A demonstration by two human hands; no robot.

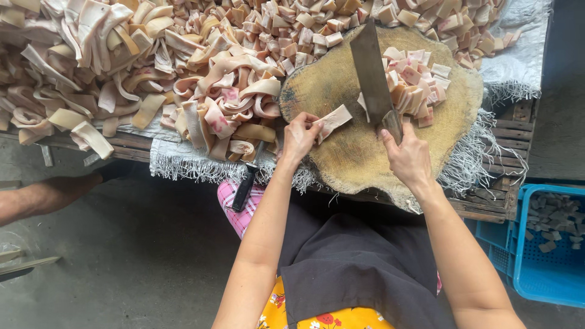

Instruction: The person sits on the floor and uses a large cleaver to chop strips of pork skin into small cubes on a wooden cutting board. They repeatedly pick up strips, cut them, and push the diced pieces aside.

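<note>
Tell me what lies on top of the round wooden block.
On the block lie a pile of cut cubes, one strip under the left hand, and the cleaver in the right hand. Wood beneath them is hidden.

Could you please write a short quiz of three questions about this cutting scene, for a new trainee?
1. True or false: the right hand holds the cleaver by its handle, blade lying over the round wooden chopping block.
2. What does the left hand pin to the block?
A. a pale strip of pork skin
B. a blue crate
C. a second knife
3. Fill in: the pile of cut pieces on the block lies to the ______ of the blade, as the picture shows it.

Key
1. True
2. A
3. right
</note>
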